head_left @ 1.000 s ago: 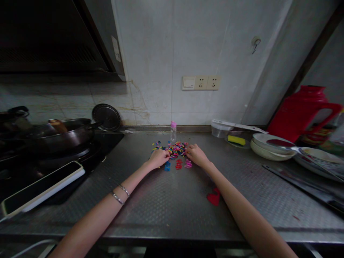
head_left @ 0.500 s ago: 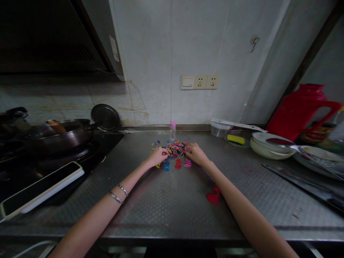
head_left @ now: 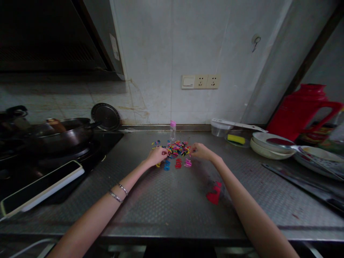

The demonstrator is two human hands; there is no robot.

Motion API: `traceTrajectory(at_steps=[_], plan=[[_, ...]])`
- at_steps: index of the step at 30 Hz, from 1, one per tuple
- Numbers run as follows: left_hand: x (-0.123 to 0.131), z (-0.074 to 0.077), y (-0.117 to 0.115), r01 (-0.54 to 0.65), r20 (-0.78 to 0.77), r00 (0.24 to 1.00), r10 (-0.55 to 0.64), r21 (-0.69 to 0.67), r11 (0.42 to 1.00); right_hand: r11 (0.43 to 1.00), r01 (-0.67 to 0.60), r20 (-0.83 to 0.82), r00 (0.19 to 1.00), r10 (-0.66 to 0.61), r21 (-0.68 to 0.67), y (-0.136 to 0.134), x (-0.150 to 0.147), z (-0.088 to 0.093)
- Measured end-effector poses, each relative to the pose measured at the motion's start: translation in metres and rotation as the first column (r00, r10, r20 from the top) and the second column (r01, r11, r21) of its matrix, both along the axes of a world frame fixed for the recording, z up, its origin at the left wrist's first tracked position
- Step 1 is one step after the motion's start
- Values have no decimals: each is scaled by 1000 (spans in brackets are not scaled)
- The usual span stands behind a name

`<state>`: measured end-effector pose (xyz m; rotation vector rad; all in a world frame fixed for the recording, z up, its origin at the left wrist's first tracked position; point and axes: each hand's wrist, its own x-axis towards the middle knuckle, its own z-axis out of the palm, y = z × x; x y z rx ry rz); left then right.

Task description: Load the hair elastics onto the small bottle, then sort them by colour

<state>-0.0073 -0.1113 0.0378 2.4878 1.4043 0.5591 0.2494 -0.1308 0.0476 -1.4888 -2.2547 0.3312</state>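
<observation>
A loose pile of small coloured elastic bands (head_left: 177,147) lies on the metal counter. My left hand (head_left: 158,156) is closed at the pile's left edge, thumb and fingers pinched together; what they hold, if anything, is hidden. Just off the pile's right edge, my right hand (head_left: 201,151) is also closed in a pinch, its contents too small to make out. Nearer to me lie separate little groups: blue bands (head_left: 167,165), red bands (head_left: 178,163) and pink bands (head_left: 187,162). Yellow bands (head_left: 158,165) show partly beside my left hand.
A clear bottle with a pink cap (head_left: 172,130) stands behind the pile. A red heart-shaped piece (head_left: 214,194) lies near my right forearm. To the right are a yellow sponge (head_left: 235,139), bowls (head_left: 268,152) and a red thermos (head_left: 295,111); a pan (head_left: 61,134) is at left.
My right hand has drawn back to the right, away from the pile's edge, uncovering more bands there. My left hand has stayed almost in place.
</observation>
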Motion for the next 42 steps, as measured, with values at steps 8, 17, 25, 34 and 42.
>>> traceTrajectory(at_steps=[8,17,25,34,42], plan=[[8,1,-2,34,-18,999,-34,46,998,989,-69,57,995,77,-132,3,-3,-7],[33,8,11,165,-27,986,-165,7,986,1000,8,20,1000,-8,-1,5,4,-8],[12,19,23,391,-151,896,-418,-178,903,1000,17,42,999,-18,22,8,6,-11],[19,16,14,299,-220,926,-308,-72,951,998,59,33,998,-60,30,7,10,-12],[52,24,20,319,-93,942,-322,-44,947,975,197,117,971,-209,101,7,19,-15]])
